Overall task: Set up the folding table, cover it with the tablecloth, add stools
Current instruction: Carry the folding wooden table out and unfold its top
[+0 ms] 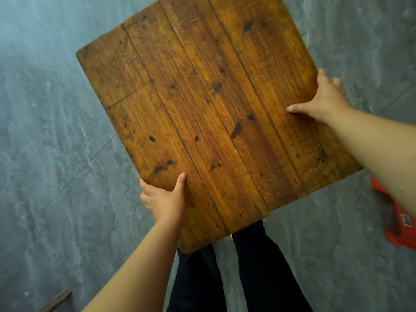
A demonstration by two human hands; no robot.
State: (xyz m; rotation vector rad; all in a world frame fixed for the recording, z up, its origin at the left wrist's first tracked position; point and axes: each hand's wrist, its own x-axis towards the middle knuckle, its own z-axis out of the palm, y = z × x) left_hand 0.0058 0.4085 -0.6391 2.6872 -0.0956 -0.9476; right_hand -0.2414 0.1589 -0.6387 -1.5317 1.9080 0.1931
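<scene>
The table top (202, 109) is wood: orange-brown planks with visible grain, dark knots and stains, and a worn varnish with a dull sheen. The floor (56, 154) is smooth grey stone-look tile with pale veining and thin joints. The red stool (403, 235) looks like glossy plastic, and the trousers (265, 278) are matt dark cloth.

Orange-brown table (202, 109) — grey marbled floor (45, 154)
</scene>
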